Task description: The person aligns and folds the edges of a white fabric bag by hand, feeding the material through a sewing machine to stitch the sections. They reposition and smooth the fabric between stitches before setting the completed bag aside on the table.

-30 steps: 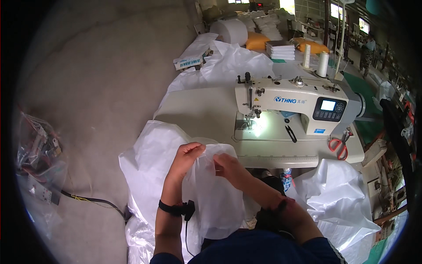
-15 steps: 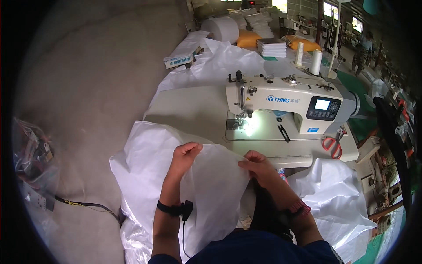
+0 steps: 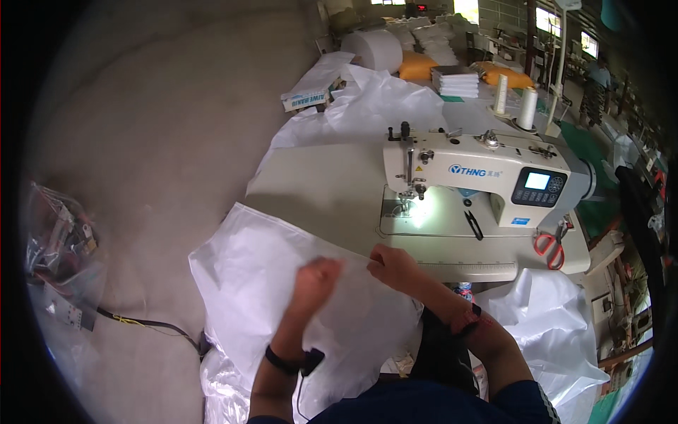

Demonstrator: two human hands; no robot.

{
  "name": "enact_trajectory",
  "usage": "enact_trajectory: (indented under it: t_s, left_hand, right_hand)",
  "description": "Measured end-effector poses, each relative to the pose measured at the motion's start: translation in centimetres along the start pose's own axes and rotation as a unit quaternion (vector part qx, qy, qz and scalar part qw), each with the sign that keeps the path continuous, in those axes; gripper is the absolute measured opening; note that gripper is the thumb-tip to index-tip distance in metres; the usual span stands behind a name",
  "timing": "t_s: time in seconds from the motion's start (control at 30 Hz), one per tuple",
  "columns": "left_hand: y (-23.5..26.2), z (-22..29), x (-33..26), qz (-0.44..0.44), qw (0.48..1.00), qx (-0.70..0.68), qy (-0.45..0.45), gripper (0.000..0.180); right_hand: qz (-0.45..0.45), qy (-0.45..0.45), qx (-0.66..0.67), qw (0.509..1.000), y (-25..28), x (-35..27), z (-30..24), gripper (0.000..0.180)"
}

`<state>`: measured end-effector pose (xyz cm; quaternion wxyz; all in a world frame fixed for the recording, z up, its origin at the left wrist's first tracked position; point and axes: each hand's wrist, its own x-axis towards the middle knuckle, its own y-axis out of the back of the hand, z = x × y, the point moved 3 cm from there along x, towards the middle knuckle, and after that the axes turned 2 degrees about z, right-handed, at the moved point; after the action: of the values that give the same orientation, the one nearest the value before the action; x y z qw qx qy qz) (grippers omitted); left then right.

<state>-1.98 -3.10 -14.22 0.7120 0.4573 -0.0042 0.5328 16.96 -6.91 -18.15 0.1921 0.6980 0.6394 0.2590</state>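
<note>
Both curled, the left hand (blurred) and right hand overlie white sheeting.

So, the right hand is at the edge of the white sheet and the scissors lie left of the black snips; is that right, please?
Not quite: the head view shows the scissors right of the black snips. The right hand is at the edge of the white sheet.

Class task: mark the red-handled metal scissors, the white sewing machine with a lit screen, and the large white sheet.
Red-handled metal scissors (image 3: 556,239): head view, where the handles meet.
White sewing machine (image 3: 494,158): head view, on the horizontal arm.
Large white sheet (image 3: 360,318): head view, on its broad middle.
</note>
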Motion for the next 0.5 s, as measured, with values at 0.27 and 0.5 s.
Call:
enact_trajectory:
  t_s: [0.27,0.5]
  left_hand:
    - [0.6,-12.8,5.6,-0.104,0.879,-0.102,0.454,0.058]
    - [1.5,-22.4,-0.9,0.223,0.863,-0.193,0.41,0.035]
  right_hand:
    - [0.035,0.236,-0.343,0.909,-5.3,-3.9,-5.1,0.015]
    - [0.027,0.142,-0.23,0.962,-8.0,-6.0,-4.2,0.017]
